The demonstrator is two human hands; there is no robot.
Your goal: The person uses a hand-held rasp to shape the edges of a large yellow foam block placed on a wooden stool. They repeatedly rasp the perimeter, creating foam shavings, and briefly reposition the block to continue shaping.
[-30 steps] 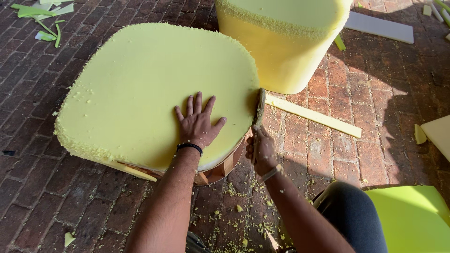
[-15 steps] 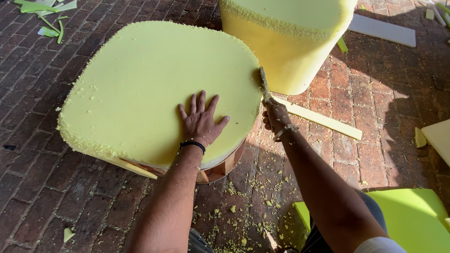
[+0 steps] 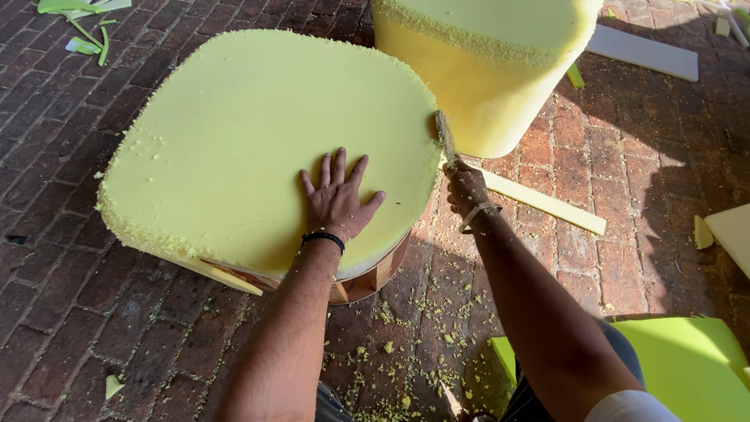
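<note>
Pressing flat on the big yellow-green foam cushion [image 3: 234, 148], the left hand [image 3: 336, 199] has its fingers spread, gripping nothing. The cushion sits on a wooden seat frame [image 3: 367, 283] on the brick floor [image 3: 78, 328]. The right hand [image 3: 466, 186] is clenched around a blade [image 3: 445, 137] that's right up against the cushion's right edge. Foam crumbs [image 3: 406, 336] all over, and another foam block [image 3: 484, 62] just behind.

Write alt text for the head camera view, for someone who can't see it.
A person's left hand presses flat on a large yellow-green foam pad set on a wooden base, while the right hand holds a crumb-coated blade against the pad's right edge. Foam crumbs litter the brick floor, and a second foam block stands behind.
</note>
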